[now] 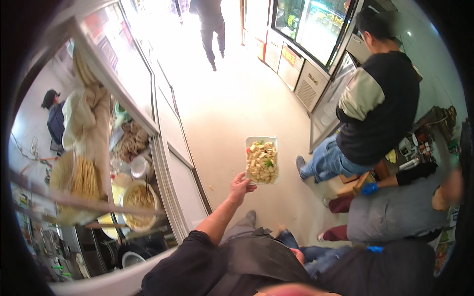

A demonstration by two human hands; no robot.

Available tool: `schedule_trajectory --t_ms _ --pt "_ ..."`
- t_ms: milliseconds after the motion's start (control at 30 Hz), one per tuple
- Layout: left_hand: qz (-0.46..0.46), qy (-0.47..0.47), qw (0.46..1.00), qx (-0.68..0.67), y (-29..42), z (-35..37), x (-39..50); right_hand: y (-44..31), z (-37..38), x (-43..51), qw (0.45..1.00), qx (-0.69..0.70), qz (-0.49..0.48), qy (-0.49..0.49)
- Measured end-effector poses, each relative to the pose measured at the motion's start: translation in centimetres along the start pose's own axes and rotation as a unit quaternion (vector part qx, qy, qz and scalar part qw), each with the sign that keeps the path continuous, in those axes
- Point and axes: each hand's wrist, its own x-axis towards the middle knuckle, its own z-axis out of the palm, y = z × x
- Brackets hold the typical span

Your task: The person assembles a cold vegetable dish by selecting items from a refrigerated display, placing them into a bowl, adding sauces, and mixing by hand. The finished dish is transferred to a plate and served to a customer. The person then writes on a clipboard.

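Note:
My left hand [241,188] grips the near left corner of a white rectangular dish [262,139], with the arm stretched out ahead of me above the floor. Pale cubes of food [259,161], which look like tofu, fill the dish. A green herb sprig [269,162] and a small red piece lie among them. By the right edge of my dark apron [266,255] a few fingers show, apparently my right hand [297,256]. Most of that hand is hidden, and whether it holds anything cannot be seen.
Left, a sliding-window partition [163,155] separates a counter with a large bowl of food [140,207] and chopsticks. Right, a person in a black top [385,103] stands by a glass-fronted refrigerated cabinet [314,33]. Gloved co-workers are close on my right; another person [212,26] is ahead.

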Motion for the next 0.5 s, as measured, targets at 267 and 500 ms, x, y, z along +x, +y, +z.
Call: schedule_trajectory --t_ms 267,500 --pt "0.024 -0.005 0.999 0.047 0.5 -0.5 2.3 1.9 -2.0 9.5 0.991 -0.115 -0.007 0.064" --pt "0.051 0.010 0.997 0.049 -1.0 -1.2 4.2 -0.8 -0.4 23.7 0.988 -0.089 -0.120 -0.029"
